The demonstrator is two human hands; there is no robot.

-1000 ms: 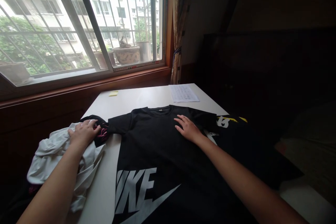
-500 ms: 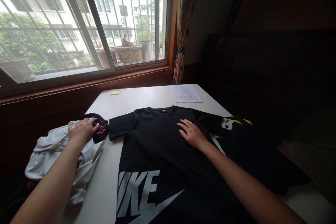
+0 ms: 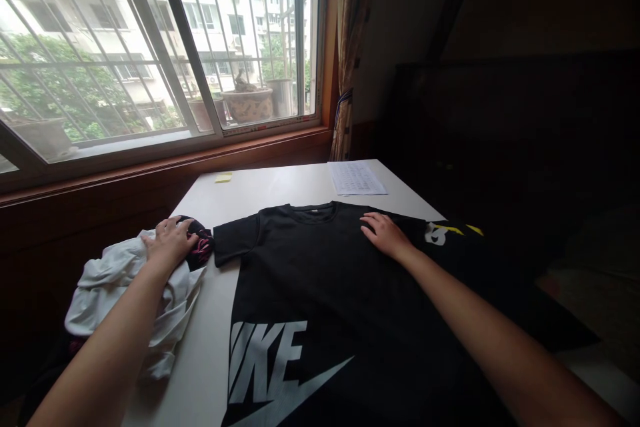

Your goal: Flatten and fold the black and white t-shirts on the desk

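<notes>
Spread across the white table (image 3: 270,180) lies a black T-shirt (image 3: 305,273), collar toward the window, with large grey lettering and a swoosh on its front. My right hand (image 3: 387,233) rests on it near the right shoulder, fingers extended and open. To the left, my left hand (image 3: 173,240) lies with spread fingers on a crumpled pile. That pile has a white garment (image 3: 107,280) on top and a black garment with pink print (image 3: 203,247) beneath. Whether those fingertips grip any fabric does not show; they look loose.
Another dark garment with white and yellow print (image 3: 437,233) lies at the table's right edge. Printed paper sheets (image 3: 357,177) and a yellow sticky note (image 3: 223,177) are at the far end. Beyond stand a barred window (image 3: 240,47) and a tied curtain (image 3: 344,107).
My right hand has slid right and slightly away over the shirt, toward its right shoulder. My left hand stays on the pile. The whole view has shifted slightly.
</notes>
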